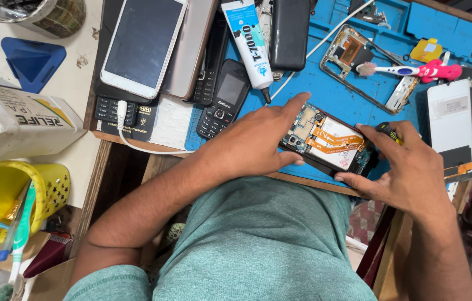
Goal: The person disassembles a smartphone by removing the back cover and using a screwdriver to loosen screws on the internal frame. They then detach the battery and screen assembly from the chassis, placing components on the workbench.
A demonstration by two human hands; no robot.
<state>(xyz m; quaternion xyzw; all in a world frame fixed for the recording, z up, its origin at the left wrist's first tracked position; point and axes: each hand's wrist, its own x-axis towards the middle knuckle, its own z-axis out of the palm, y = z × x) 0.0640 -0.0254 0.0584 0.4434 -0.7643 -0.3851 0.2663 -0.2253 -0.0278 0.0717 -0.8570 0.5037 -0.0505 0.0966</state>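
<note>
An opened phone (328,140) with its back off lies on the blue work mat (336,95) near the front edge, showing a white battery, orange flex cables and a circuit board. My left hand (253,142) grips its left end, forefinger along the top edge. My right hand (409,167) holds its right end and also grips a small dark-handled tool (388,131) with a yellow band, its tip hidden.
A glue tube (250,42), a keypad phone (224,97), a white smartphone (144,47), a black power bank (290,33), a bare phone frame (359,61), a toothbrush (409,71) and a white panel (451,125) surround it. A yellow cup (24,195) stands at left.
</note>
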